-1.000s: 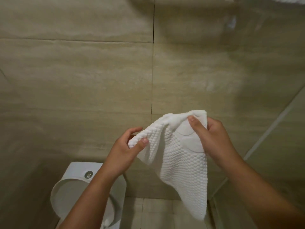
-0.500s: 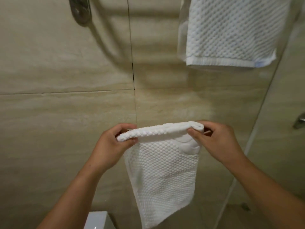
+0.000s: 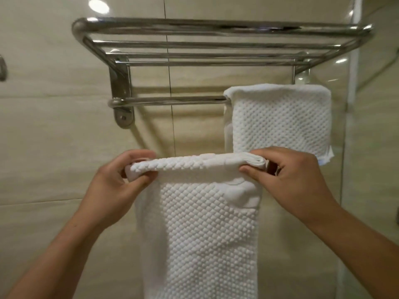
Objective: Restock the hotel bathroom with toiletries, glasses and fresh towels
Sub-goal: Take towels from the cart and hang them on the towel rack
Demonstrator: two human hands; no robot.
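A folded white waffle-textured towel [image 3: 200,229] hangs from both my hands in the head view. My left hand [image 3: 116,186] pinches the left end of its folded top edge. The right end is gripped by my right hand [image 3: 287,178]. The towel's top edge is level, below and in front of the chrome rail [image 3: 168,101] of a wall-mounted towel rack [image 3: 216,31]. A second white towel [image 3: 280,121] is draped over the right part of that rail. The rail's left part is bare.
The rack's upper shelf of chrome bars holds nothing visible. Beige tiled wall [image 3: 54,137] lies behind. A glass shower panel [image 3: 354,147] stands at the right edge. A chrome fitting [image 3: 2,67] shows at the far left.
The view has tilted up from the toilet to the towel rack. My hands straightened the towel's folded top edge and lifted it toward the rail.
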